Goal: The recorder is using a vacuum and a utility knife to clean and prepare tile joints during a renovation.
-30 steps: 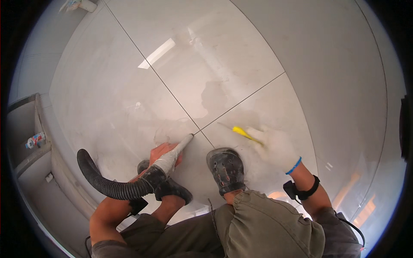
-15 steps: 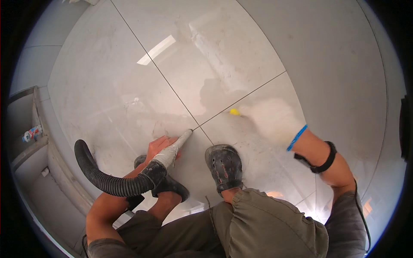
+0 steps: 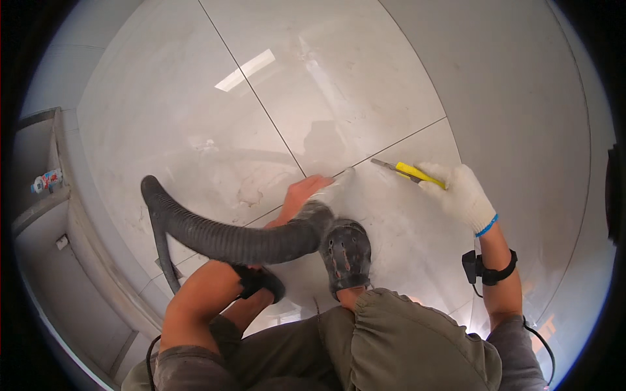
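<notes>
My bare left hand (image 3: 305,193) grips the vacuum hose near its pale, wrapped nozzle (image 3: 336,192), which is smeared by motion. The nozzle's tip lies at the dark tile joint, just ahead of my right shoe. From it the black corrugated hose (image 3: 241,244) curves away to the left. A white knit glove with a blue cuff covers my right hand (image 3: 464,195). Its fingers are closed around a yellow-handled scraping tool (image 3: 420,174) with a slim grey blade. The blade's tip is close to the same joint, right of the nozzle; whether it touches, I cannot tell.
Large glossy pale tiles (image 3: 261,140) meet at thin dark joints. A wall (image 3: 515,98) rises at the right. Along the left stands a recessed frame (image 3: 85,241) with a plastic bottle (image 3: 47,181) in it. My black clogs (image 3: 345,254) stand close to the hose.
My left hand and the nozzle have moved right and forward along the joint, the hose following. My right hand has drawn back to the right, and the yellow-handled tool now shows clearly.
</notes>
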{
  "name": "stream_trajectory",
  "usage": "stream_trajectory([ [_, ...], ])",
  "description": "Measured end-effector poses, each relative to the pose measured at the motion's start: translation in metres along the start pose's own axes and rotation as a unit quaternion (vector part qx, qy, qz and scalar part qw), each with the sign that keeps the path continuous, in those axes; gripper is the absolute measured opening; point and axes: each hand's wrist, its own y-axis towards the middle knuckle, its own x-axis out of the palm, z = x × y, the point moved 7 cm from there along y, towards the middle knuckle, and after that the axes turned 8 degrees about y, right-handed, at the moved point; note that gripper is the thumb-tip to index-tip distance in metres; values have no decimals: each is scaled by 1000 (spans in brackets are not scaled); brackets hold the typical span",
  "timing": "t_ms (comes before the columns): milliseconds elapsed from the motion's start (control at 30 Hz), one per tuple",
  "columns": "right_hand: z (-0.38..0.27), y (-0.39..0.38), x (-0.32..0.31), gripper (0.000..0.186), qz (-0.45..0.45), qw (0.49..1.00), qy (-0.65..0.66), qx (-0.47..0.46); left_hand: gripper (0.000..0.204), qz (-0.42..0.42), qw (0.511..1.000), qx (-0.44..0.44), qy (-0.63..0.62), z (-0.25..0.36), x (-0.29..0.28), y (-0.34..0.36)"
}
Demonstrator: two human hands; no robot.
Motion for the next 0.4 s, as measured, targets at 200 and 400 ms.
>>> stream_trajectory([
  [200, -25, 20, 40, 38, -48, 996, 17, -71, 23, -219, 945, -128, 208, 3, -77, -39],
  [400, -24, 33, 60, 44, -114, 993, 42, 6, 56, -121, 971, -84, 190, -30, -74, -69],
])
